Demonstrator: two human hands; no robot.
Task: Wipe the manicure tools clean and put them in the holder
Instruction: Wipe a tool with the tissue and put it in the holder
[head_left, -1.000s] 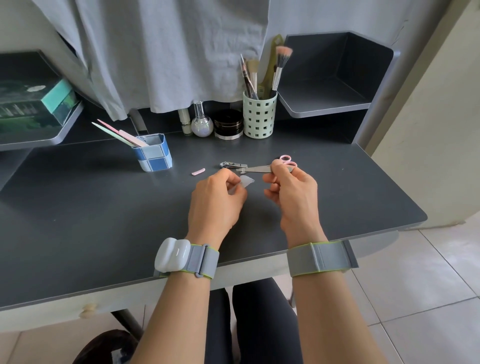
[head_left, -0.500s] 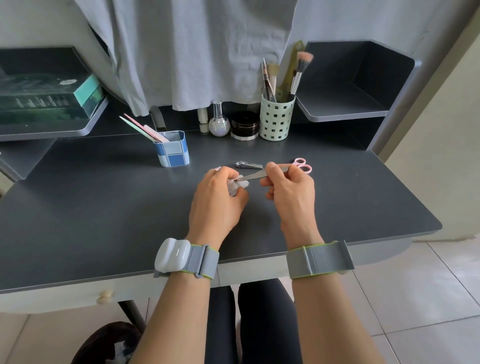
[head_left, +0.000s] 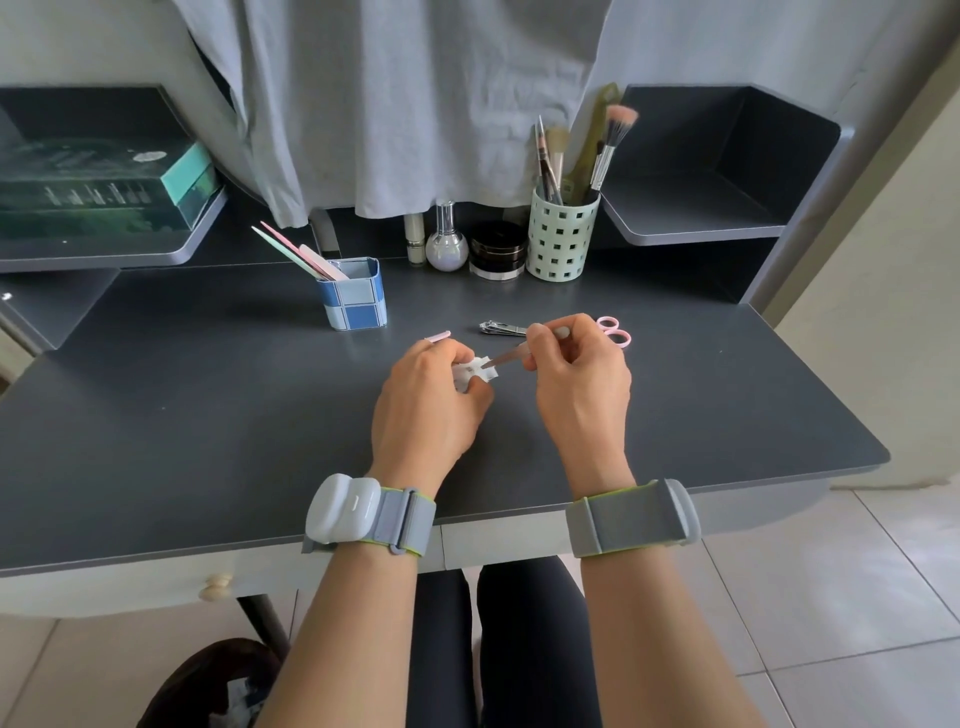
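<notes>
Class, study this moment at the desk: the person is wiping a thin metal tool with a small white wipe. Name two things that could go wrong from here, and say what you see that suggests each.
1. The right hand pinches the thin metal tool with its tip pushed into the wipe held by the left hand; the tip might poke those fingers.
2. The pink scissors and nail clipper lie just behind the right hand, so reaching towards the blue holder might knock them.

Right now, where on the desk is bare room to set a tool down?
Bare: the desk left of the left hand, and right of the right hand. Crowded: the back edge around the blue holder, nail clipper and scissors.
</notes>
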